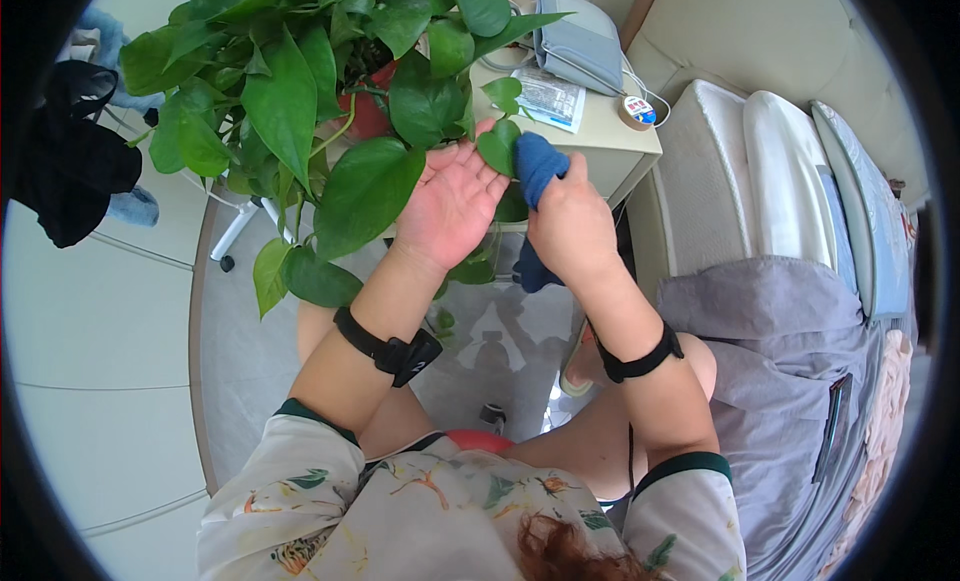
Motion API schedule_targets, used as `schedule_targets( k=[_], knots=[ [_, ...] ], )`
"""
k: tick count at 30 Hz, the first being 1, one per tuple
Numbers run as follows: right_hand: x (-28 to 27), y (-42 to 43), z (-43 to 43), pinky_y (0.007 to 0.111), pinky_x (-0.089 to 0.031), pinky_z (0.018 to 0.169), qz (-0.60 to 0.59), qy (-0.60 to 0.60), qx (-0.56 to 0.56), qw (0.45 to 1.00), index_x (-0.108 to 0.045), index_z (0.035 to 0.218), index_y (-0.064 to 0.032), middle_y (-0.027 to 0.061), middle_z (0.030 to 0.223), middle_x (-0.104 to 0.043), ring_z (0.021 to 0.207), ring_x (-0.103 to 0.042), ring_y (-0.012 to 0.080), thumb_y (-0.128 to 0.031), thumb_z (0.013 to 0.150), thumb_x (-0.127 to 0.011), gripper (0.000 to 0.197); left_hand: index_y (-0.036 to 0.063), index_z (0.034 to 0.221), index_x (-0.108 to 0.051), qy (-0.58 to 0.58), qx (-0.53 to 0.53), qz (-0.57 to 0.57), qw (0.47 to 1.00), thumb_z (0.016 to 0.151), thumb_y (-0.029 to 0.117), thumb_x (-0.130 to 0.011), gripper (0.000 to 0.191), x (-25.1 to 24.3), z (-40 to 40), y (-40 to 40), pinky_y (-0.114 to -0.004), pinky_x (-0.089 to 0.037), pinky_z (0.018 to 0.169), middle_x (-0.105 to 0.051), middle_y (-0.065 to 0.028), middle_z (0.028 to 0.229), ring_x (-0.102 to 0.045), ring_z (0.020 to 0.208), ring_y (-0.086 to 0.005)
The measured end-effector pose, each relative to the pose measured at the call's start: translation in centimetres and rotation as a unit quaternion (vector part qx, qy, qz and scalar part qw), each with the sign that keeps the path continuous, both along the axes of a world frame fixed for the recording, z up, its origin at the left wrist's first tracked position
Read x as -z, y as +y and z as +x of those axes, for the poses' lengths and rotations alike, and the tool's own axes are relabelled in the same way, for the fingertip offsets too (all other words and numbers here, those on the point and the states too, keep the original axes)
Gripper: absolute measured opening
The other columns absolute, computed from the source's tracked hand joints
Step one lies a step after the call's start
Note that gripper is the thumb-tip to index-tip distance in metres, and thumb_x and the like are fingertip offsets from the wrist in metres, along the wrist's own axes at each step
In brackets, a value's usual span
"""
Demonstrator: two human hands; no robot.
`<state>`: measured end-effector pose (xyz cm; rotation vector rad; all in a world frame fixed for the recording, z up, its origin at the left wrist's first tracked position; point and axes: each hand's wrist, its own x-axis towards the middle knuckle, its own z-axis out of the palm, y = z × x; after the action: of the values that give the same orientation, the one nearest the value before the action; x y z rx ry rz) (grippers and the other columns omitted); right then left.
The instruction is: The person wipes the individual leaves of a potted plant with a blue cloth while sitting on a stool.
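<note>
My left hand [456,203] is palm up under a small heart-shaped leaf [498,147] of a leafy potted vine. Its fingers are spread apart and partly behind the leaves. In my right hand [576,224] a dark blue cloth [538,164] is gripped; one end stands above the fist beside the small leaf, and the other hangs below it. The plant's large green leaves [367,194] spread left of and above my left hand. Its red pot [365,114] shows only in part between the leaves.
The pale nightstand [600,142] holds a grey-blue blood pressure cuff [577,40], a printed packet [547,97] and a tape roll [637,112]. A bed with grey bedding [757,303] stands at the right. Black clothing [75,153] hangs at the left, near a white wheeled stand leg [234,232].
</note>
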<state>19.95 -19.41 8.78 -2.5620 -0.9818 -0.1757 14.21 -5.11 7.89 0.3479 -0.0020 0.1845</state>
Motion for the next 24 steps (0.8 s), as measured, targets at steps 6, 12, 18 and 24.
schedule_targets(
  k=[6, 12, 18, 24],
  knots=[
    [-0.6, -1.8, 0.7, 0.046, -0.054, 0.073, 0.002, 0.058, 0.020, 0.998, -0.061, 0.090, 0.0056, 0.0239, 0.103, -0.052, 0.080, -0.064, 0.0406, -0.009, 0.074, -0.065, 0.022, -0.0076, 0.139, -0.032, 0.002, -0.015, -0.016, 1.000, 0.087, 0.021, -0.048, 0.062, 0.0, 0.3, -0.3, -0.041, -0.019, 0.116, -0.038, -0.0180, 0.144, -0.031, 0.137, -0.0304],
    [-2.3, -0.4, -0.4, 0.046, -0.054, 0.072, 0.051, 0.008, 0.019, 0.998, -0.062, 0.093, 0.0023, 0.0228, 0.101, -0.052, 0.079, -0.063, 0.0403, -0.009, 0.074, -0.066, 0.023, -0.0049, 0.142, -0.029, 0.012, -0.024, 0.036, 0.999, 0.090, 0.022, -0.042, 0.060, 0.4, 0.6, -0.7, -0.042, -0.020, 0.116, -0.037, -0.0177, 0.146, -0.033, 0.136, -0.0291],
    [-3.7, -1.1, 0.7, 0.048, -0.053, 0.070, 0.113, -0.034, 0.028, 0.993, -0.061, 0.097, 0.0014, 0.0232, 0.101, -0.052, 0.078, -0.063, 0.0417, -0.009, 0.073, -0.066, 0.026, -0.0043, 0.140, -0.032, 0.004, -0.028, 0.037, 0.999, 0.090, 0.021, -0.045, 0.058, 0.5, 0.4, -0.4, -0.042, -0.020, 0.116, -0.038, -0.0158, 0.145, -0.032, 0.136, -0.0289],
    [-1.7, 0.1, -0.6, 0.046, -0.055, 0.070, 0.034, -0.002, -0.038, 0.999, -0.062, 0.084, 0.0054, 0.0235, 0.099, -0.052, 0.076, -0.064, 0.0390, -0.006, 0.070, -0.065, 0.019, -0.0022, 0.140, -0.033, 0.007, -0.018, 0.062, 0.998, 0.089, 0.021, -0.046, 0.057, 0.1, 0.2, -0.7, -0.041, -0.022, 0.115, -0.039, -0.0164, 0.143, -0.035, 0.134, -0.0282]
  ],
)
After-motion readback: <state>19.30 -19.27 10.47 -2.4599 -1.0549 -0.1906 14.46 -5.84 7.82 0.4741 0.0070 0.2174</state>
